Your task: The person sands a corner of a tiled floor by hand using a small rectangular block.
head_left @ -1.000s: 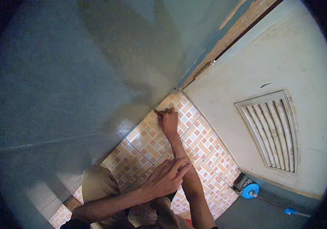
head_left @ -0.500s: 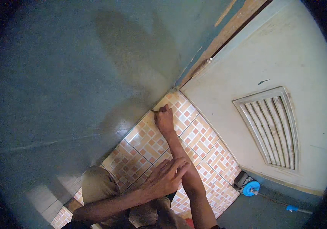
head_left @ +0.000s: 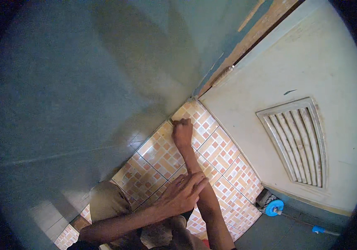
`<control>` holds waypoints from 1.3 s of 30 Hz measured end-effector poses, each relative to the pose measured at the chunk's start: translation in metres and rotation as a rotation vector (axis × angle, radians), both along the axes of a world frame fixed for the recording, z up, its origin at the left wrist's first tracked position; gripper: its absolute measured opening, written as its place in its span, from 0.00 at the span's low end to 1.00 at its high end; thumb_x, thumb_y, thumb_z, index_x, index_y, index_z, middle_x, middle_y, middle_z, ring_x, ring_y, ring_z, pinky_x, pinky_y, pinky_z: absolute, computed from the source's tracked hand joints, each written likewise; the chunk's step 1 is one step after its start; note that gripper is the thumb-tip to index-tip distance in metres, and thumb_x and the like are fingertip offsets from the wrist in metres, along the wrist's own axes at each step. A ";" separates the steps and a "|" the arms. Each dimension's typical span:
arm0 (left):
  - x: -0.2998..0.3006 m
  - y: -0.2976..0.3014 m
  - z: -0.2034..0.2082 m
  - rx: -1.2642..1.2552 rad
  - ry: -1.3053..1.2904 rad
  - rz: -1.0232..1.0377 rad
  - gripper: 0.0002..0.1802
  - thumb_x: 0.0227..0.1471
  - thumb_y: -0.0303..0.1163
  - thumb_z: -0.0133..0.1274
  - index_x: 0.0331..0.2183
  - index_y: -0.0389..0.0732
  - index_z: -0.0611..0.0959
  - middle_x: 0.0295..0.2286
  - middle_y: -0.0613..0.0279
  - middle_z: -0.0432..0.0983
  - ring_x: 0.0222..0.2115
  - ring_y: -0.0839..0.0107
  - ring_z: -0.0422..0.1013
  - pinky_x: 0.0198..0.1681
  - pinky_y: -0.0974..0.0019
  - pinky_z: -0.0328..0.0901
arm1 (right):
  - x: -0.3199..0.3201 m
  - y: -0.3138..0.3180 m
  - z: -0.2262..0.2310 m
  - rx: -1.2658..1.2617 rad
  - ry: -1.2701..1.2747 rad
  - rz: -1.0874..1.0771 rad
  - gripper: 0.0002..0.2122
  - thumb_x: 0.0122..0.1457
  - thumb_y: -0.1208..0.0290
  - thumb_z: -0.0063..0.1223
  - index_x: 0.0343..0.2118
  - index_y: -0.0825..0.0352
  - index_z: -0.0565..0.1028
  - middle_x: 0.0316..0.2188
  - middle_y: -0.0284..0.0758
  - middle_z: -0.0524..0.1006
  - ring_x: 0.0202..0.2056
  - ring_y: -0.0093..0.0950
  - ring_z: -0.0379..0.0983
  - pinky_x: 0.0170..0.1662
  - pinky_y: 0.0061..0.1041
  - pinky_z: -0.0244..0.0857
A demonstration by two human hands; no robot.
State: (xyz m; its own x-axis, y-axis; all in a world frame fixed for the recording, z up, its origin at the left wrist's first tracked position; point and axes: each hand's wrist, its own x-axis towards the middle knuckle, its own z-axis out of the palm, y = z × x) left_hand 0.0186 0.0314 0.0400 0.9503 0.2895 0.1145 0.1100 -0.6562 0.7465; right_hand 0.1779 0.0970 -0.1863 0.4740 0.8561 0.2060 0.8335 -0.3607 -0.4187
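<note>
My right hand (head_left: 182, 131) is closed in a fist low over the patterned floor tiles (head_left: 157, 150), right beside the foot of the dark blue-green wall (head_left: 70, 96). A small thin tip shows between the fist and the wall edge, too small to name; the fingers hide the rest of it. My left hand (head_left: 182, 192) crosses over my right forearm, its fingers stretched and a little apart, lying on or just above the arm. Nothing shows in the left hand.
A pale door (head_left: 266, 83) with a slatted vent (head_left: 295, 143) stands at the right, its hinge (head_left: 223, 76) by the corner. A mop-like tool with a blue disc (head_left: 274, 208) lies at the lower right. My bent knee (head_left: 107, 200) is near the wall.
My right fist has curled tighter and shifted slightly within the tiles beside the wall edge. The view has moved a little. My left hand stays over the right forearm.
</note>
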 end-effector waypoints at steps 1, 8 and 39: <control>-0.002 0.001 0.001 0.008 0.004 0.009 0.30 0.45 0.27 0.56 0.53 0.38 0.75 0.49 0.52 0.68 0.45 0.56 0.71 0.49 0.57 0.68 | -0.004 -0.002 0.002 -0.018 0.064 -0.021 0.09 0.52 0.77 0.53 0.34 0.65 0.82 0.31 0.41 0.76 0.41 0.43 0.68 0.43 0.41 0.64; -0.001 -0.002 0.003 -0.020 0.053 0.004 0.31 0.43 0.27 0.58 0.52 0.35 0.72 0.49 0.52 0.68 0.49 0.55 0.69 0.51 0.54 0.66 | -0.007 -0.005 0.006 0.014 0.064 -0.064 0.08 0.53 0.71 0.57 0.34 0.61 0.84 0.30 0.39 0.76 0.42 0.39 0.67 0.43 0.37 0.62; -0.002 -0.006 -0.011 0.013 0.012 -0.041 0.30 0.46 0.29 0.56 0.52 0.33 0.73 0.49 0.49 0.67 0.49 0.53 0.69 0.52 0.55 0.66 | -0.013 0.019 -0.009 -0.106 0.028 0.068 0.13 0.42 0.78 0.56 0.34 0.71 0.82 0.35 0.43 0.74 0.44 0.42 0.66 0.45 0.38 0.63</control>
